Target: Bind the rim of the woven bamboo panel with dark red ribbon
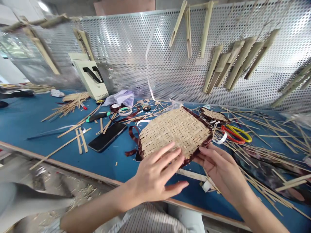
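A woven bamboo panel (170, 129) edged with dark brown ribbon is tilted up above the blue table. My right hand (218, 168) pinches its lower right edge between thumb and fingers. With fingers spread, my left hand (157, 171) lies over the panel's lower front edge, its fingertips on or just above the weave. Loose brown ribbon (132, 137) trails from the panel's left side. Behind it on the right sits a smaller woven piece (213, 114) with a similar dark border.
A phone (107, 136), a green-handled tool (98, 116) and tape rolls (125, 111) lie to the left. Red and yellow rings (239, 133) and many bamboo strips (272, 191) are on the right. Bamboo tubes (240, 64) hang on a perforated metal screen (121, 48) behind.
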Demonstrator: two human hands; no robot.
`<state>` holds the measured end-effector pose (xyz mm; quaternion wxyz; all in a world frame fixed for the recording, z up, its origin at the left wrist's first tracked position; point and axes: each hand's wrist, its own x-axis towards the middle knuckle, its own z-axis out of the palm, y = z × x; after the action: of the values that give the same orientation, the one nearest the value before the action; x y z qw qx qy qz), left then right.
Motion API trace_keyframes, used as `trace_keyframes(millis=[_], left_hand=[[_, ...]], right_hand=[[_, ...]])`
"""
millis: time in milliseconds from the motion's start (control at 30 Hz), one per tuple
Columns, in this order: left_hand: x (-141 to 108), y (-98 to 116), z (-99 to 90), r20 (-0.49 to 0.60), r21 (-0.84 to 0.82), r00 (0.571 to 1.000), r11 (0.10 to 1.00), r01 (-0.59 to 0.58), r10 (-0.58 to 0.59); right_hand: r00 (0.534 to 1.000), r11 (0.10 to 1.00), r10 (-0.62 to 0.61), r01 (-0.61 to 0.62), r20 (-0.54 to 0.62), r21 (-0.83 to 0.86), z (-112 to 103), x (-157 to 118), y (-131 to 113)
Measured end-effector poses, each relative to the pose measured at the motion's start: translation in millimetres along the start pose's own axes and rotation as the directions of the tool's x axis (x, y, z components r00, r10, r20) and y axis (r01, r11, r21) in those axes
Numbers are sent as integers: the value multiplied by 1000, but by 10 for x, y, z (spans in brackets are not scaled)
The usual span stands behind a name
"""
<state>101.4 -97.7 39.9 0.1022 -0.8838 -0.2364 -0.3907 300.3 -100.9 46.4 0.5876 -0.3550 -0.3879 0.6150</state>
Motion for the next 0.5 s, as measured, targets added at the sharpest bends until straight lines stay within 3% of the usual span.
trace_keyframes(millis=[67,100,133,200,267,333,400,433,500], left_hand=[[31,-81,-91,5,-123,979,972,203,-204],[54,-158,-142,-18,-122,935,929,350,-355],[79,-257,-188,-61,-109,866,866,488,-496],[122,-489,-245,-39,-140,748,745,653,-663],[138,-713,-244,162,-298,616,557,775,-771],[123,-874,-193,434,-466,490,277,840,-756],[94,-961,-114,640,-530,403,4,848,-654],[83,-982,-70,695,-538,377,-94,838,-613],[87,-1003,24,727,-562,357,-209,800,-587]], right_hand=[[1000,1000,-3,2,-12,-25,-50,22,-4],[1000,999,2,-2,-3,-37,-76,33,-11],[1000,999,13,-13,14,-49,-100,43,-20],[998,997,46,-43,50,-65,-140,67,-35],[994,994,80,-75,72,-75,-165,98,-43],[992,992,97,-89,85,-86,-180,147,-43],[992,991,95,-85,89,-105,-198,225,-39],[993,990,85,-76,79,-115,-213,274,-37],[998,988,60,-55,34,-144,-260,386,-27]])
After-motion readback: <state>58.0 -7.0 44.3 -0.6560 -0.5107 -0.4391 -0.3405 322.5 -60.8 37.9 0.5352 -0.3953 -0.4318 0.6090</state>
